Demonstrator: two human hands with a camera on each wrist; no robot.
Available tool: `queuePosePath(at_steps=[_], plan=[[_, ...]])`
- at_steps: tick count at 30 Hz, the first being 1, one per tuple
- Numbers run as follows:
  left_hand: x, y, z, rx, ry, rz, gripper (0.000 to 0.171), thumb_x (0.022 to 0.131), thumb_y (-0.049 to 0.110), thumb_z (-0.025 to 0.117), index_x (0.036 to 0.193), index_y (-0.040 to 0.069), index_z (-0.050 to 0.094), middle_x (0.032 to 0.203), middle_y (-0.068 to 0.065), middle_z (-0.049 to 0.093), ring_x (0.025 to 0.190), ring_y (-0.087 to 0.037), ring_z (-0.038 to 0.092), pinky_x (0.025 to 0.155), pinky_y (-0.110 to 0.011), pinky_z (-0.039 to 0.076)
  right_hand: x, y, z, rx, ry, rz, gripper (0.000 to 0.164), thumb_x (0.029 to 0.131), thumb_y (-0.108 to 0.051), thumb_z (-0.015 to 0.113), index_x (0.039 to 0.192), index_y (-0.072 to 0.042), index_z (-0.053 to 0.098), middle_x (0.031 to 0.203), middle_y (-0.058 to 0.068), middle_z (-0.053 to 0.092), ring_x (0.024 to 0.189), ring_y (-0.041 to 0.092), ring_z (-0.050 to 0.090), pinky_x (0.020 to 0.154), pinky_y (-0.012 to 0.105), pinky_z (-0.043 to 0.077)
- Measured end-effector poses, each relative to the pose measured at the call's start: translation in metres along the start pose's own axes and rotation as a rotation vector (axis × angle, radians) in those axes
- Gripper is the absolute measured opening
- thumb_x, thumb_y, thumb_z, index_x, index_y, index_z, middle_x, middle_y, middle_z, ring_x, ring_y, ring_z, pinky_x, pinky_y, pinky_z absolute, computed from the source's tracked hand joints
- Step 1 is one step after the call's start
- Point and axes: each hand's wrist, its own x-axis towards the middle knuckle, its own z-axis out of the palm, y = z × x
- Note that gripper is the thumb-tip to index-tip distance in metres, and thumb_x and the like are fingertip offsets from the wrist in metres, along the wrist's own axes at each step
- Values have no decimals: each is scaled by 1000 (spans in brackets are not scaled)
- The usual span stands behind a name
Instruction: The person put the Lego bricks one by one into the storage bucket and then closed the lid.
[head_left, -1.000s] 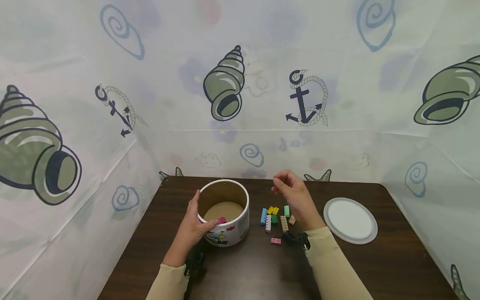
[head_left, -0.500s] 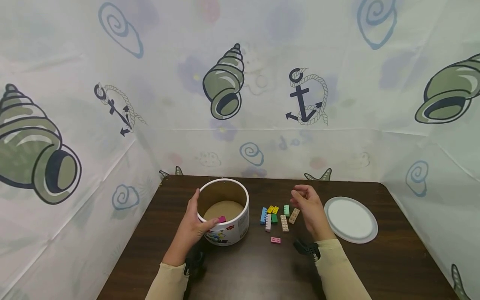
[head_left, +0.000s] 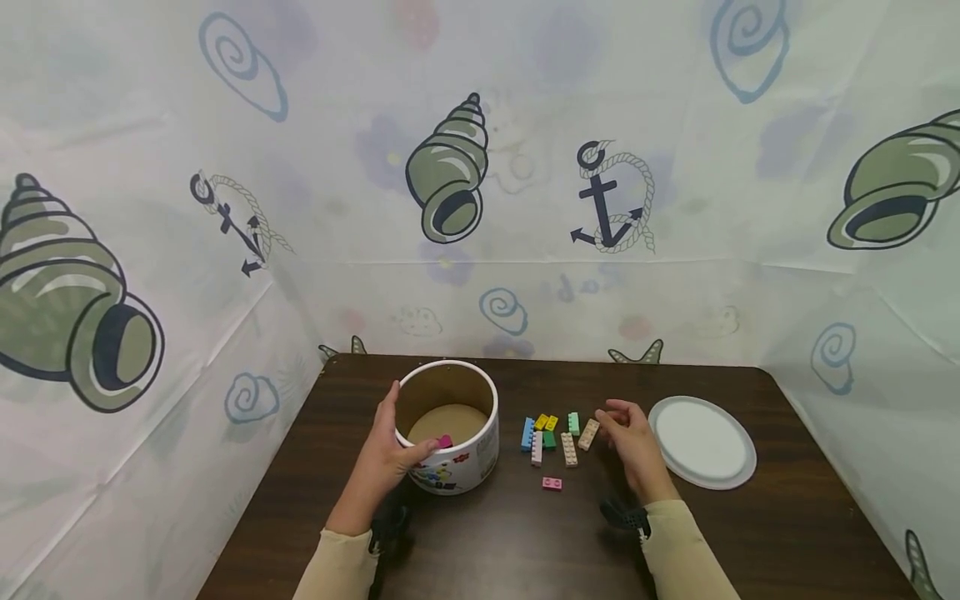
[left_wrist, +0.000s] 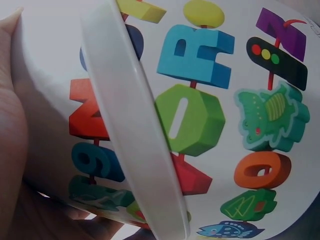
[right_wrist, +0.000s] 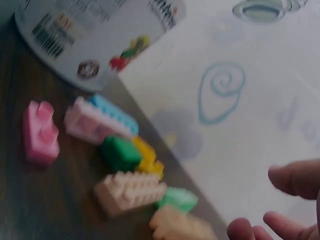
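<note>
A white round bucket [head_left: 480, 452] with printed pictures stands upright on the table. My left hand [head_left: 382, 458] grips its left side, thumb over the rim; in the left wrist view a white band [left_wrist: 135, 120] crosses the bucket's printed wall. A magenta piece [head_left: 445, 441] shows inside the bucket beside that thumb. My right hand [head_left: 636, 446] is just right of a tan toy brick [head_left: 588, 434], nothing held. The right wrist view shows its thumb [right_wrist: 295, 179] apart from the fingers. Several more bricks lie left of it, among them a pink brick [head_left: 552, 483] nearest me.
Right of my right hand lies a white round lid [head_left: 702, 442], flat on the dark wooden table [head_left: 510, 550]. A patterned cloth [head_left: 525, 300] hangs behind the table and along both sides. The loose bricks lie between the bucket and the lid.
My right hand has moved right and lower, from above the bricks to beside the tan brick, which shows fully now. My left hand and the bucket have stayed put.
</note>
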Motion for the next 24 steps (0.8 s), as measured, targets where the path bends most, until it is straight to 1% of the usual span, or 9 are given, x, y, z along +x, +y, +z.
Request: queuePosePath(at_steps=[3, 6, 9, 11, 13, 15, 19, 22, 24], plan=[[-1, 0, 0, 2, -3, -2, 124, 89, 34, 91, 177, 24, 5, 181, -17, 14, 157, -51, 35, 125, -72, 31, 4, 15, -3, -23, -9, 11, 63, 108, -33, 71, 155, -1, 45, 127, 10, 58, 95, 17, 65, 80, 29, 52], [-1, 1, 0, 2, 1, 1, 123, 90, 33, 91, 177, 24, 5, 181, -18, 13, 157, -52, 34, 125, -73, 30, 10, 27, -8, -19, -28, -15, 67, 107, -37, 71, 156, 1, 44, 132, 15, 55, 93, 15, 66, 79, 28, 54], [0, 0, 1, 8, -3, 2, 123, 90, 34, 91, 177, 24, 5, 181, -18, 13, 157, -52, 34, 125, -73, 30, 14, 35, -13, 31, -42, -31, 64, 109, -33, 69, 155, 2, 43, 133, 17, 53, 93, 15, 66, 79, 27, 57], [0, 0, 1, 11, -5, 7, 123, 90, 34, 91, 177, 23, 5, 181, -19, 13, 158, -51, 33, 126, -72, 29, 14, 37, -14, 44, -56, -36, 62, 109, -29, 70, 156, 3, 44, 137, 20, 51, 94, 18, 67, 80, 26, 59], [0, -1, 1, 14, -7, 12, 123, 90, 35, 91, 177, 22, 5, 181, -19, 13, 158, -50, 33, 127, -72, 29, 14, 38, -15, 5, -77, -35, 64, 108, -29, 71, 156, 2, 44, 144, 22, 47, 96, 19, 68, 82, 26, 59], [-1, -1, 1, 15, -6, 17, 123, 90, 35, 91, 177, 21, 5, 182, -19, 13, 159, -49, 32, 127, -71, 28, 15, 39, -15, -66, -105, -42, 68, 105, -31, 75, 157, 2, 45, 152, 24, 41, 97, 21, 68, 83, 27, 58], [-1, -1, 0, 15, -3, 18, 123, 90, 35, 91, 177, 21, 5, 181, -19, 13, 158, -49, 33, 127, -71, 29, 18, 43, -15, -171, -140, -46, 71, 101, -30, 80, 158, -2, 48, 155, 23, 33, 96, 23, 68, 82, 27, 55], [0, -1, 1, 10, 1, 24, 123, 90, 34, 91, 177, 21, 5, 181, -19, 14, 157, -49, 34, 126, -71, 30, 19, 43, -16, -196, -151, -66, 74, 98, -25, 84, 158, -2, 49, 154, 23, 35, 96, 23, 66, 81, 27, 55], [0, -1, 1, 10, 2, 26, 123, 90, 34, 91, 177, 21, 5, 181, -19, 14, 157, -49, 35, 126, -71, 31, 19, 43, -16, -223, -155, -73, 78, 95, -25, 86, 159, -4, 49, 154, 22, 36, 98, 23, 64, 83, 28, 54]])
